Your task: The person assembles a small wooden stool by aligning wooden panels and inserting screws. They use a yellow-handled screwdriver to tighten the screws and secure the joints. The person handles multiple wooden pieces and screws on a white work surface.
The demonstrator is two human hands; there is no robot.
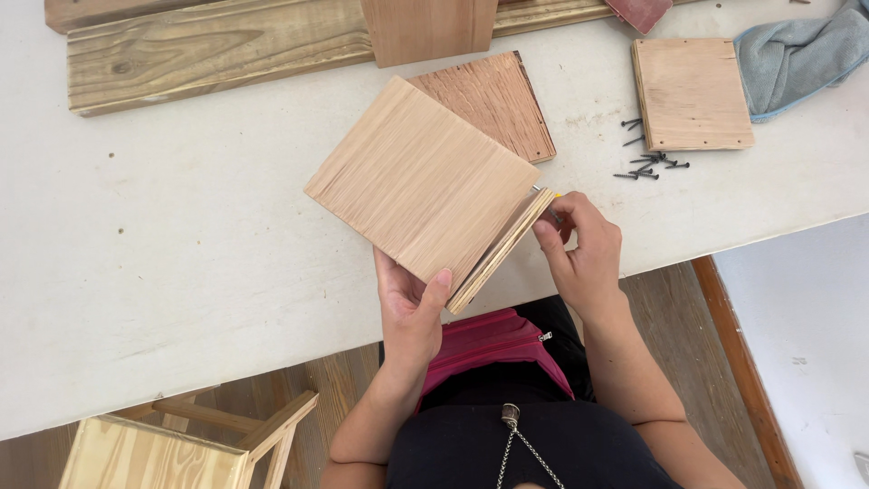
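Note:
My left hand (412, 303) grips the near corner of a pale plywood panel (421, 186) and holds it tilted above the white table (181, 235). My right hand (584, 249) is closed at the panel's right edge, pinching a small tool with a metal tip and a bit of yellow showing (546, 193); most of it is hidden by my fingers. A second, reddish-brown panel (493, 100) lies flat on the table just behind the one I hold, partly covered by it.
Several dark screws (647, 163) lie loose right of the panels, beside a third square panel (692, 92). A blue-grey cloth (797, 54) is at the far right. Long planks (217, 50) run along the back. A wooden stool (172, 444) stands at lower left.

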